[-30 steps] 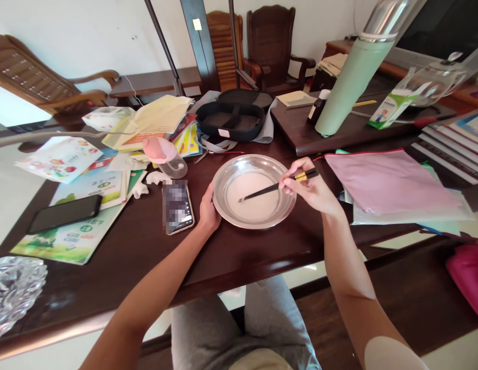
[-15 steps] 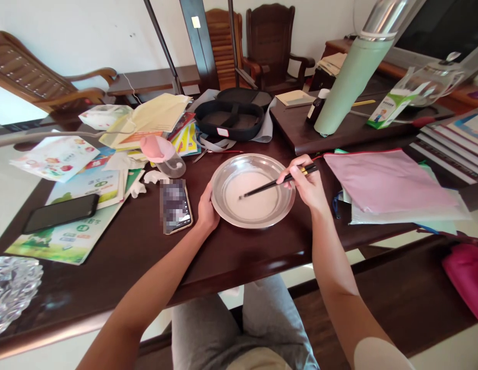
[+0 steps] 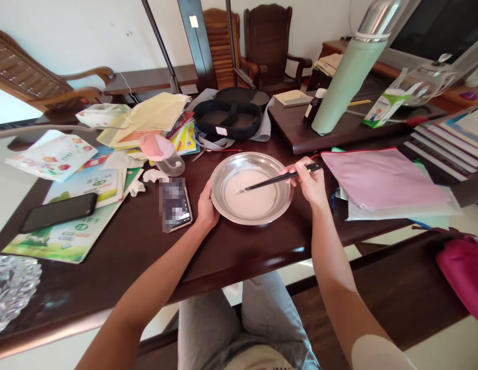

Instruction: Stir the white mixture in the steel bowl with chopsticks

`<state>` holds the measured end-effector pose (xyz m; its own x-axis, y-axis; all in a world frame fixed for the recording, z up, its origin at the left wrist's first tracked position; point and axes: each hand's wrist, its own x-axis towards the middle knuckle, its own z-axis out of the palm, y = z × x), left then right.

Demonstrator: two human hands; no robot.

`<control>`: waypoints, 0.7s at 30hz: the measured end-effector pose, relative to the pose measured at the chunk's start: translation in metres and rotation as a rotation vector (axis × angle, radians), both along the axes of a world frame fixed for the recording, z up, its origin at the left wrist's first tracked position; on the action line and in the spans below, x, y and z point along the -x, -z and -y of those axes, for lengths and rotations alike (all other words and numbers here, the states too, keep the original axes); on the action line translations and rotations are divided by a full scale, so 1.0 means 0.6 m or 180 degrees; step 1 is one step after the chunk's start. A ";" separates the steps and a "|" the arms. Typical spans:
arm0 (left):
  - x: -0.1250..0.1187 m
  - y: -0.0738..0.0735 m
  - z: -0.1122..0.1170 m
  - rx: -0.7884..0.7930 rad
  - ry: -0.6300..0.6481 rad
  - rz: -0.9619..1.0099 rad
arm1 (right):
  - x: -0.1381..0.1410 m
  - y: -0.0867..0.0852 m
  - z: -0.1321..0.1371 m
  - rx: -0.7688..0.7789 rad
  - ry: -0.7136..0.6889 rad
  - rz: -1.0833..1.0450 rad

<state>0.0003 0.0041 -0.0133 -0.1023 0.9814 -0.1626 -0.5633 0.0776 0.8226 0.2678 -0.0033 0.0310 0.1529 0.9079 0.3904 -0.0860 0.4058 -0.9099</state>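
A round stainless-steel basin (image 3: 222, 203) stands on the dark table in front of me. It holds a milky white liquid (image 3: 256, 201). My left hand (image 3: 208, 208) is closed on the basin's left rim, with its fingertips hidden behind the side. Black chopsticks (image 3: 267, 182) are pinched in my right hand (image 3: 310, 181), above the basin's right edge. They slant down to the left, and their tips are at the liquid near the basin's middle. Left of my left hand lies a phone (image 3: 176, 204) with its screen lit and blurred.
A pink-lidded cup (image 3: 161, 153), crumpled tissues (image 3: 137, 188) and a second phone (image 3: 59, 211) on booklets are to the left. Behind the basin sits an open black case (image 3: 228, 121). A green thermos (image 3: 344, 85) and a pink pouch (image 3: 387, 177) stand and lie to the right.
The chopsticks lie a little flatter, their tips slightly farther left in the basin. My right hand has shifted slightly right. My left hand stays at the rim.
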 end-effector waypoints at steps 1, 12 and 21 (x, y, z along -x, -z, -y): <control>0.000 0.000 0.000 -0.0009 0.0004 0.0003 | -0.005 0.001 -0.002 -0.0046 0.0207 -0.0023; -0.001 0.004 -0.001 0.0022 -0.0077 -0.0027 | -0.001 -0.002 0.009 -0.0137 -0.0197 0.0596; -0.003 0.010 -0.002 0.0087 -0.0166 -0.0054 | -0.033 0.007 0.003 -0.0363 0.0855 0.0144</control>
<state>0.0021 0.0051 -0.0195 -0.1561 0.9699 -0.1871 -0.5532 0.0711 0.8300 0.2876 -0.0053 0.0268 0.3619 0.7870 0.4996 0.0780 0.5085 -0.8575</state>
